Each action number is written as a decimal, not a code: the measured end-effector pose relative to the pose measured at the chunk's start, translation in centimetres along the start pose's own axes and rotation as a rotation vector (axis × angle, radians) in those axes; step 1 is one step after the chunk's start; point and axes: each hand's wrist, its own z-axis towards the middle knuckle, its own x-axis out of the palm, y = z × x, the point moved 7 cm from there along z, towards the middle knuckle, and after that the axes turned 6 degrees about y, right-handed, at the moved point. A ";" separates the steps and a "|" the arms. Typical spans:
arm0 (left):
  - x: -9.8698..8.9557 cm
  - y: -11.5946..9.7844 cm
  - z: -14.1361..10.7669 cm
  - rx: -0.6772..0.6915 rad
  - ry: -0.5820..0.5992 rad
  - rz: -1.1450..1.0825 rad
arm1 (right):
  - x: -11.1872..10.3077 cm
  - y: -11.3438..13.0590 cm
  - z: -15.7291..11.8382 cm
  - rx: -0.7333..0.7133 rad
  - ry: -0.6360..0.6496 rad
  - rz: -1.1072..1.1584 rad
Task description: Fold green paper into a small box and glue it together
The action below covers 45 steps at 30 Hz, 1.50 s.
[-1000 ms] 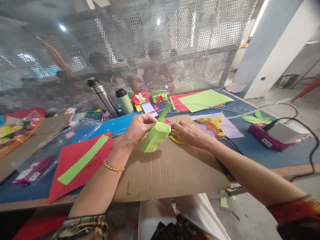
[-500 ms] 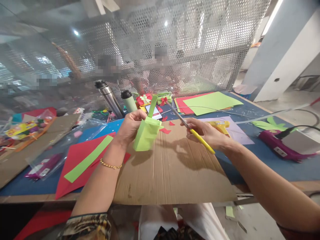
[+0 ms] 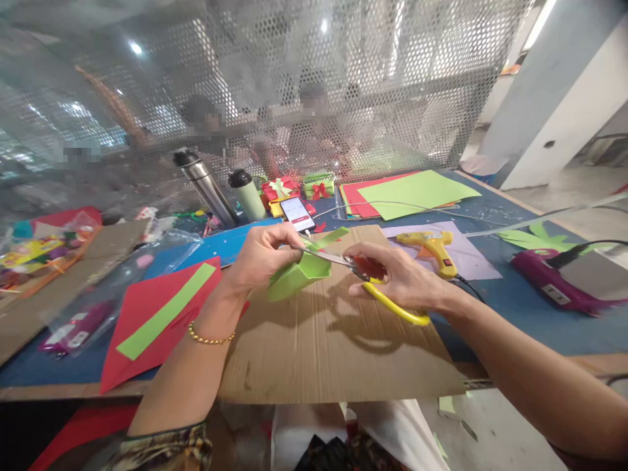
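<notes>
My left hand (image 3: 267, 255) grips a small green paper box (image 3: 307, 275), tilted with its opening toward the right. A narrow green strip sticks out from the box's top edge. My right hand (image 3: 392, 275) holds scissors (image 3: 392, 304) with yellow handles. Their metal blades reach left across the box's upper edge, close to my left fingertips. Whether the blades have paper between them I cannot tell. Below both hands lies a sheet of brown cardboard (image 3: 338, 353).
A yellow glue gun (image 3: 429, 248) rests on purple paper at the right, near a purple power strip (image 3: 554, 281). Behind are a phone (image 3: 297, 214), a steel flask (image 3: 206, 186), a green bottle (image 3: 248, 195) and green paper (image 3: 422, 193). Red paper (image 3: 147, 314) lies at the left.
The box has tipped over from upright, its opening now facing right. The scissors have moved down and left, and their blades now cross the box's edge.
</notes>
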 end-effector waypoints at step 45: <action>0.7 1.4 -0.2 -0.241 -0.012 -0.085 | 0.2 -1.1 0.2 0.061 0.049 0.117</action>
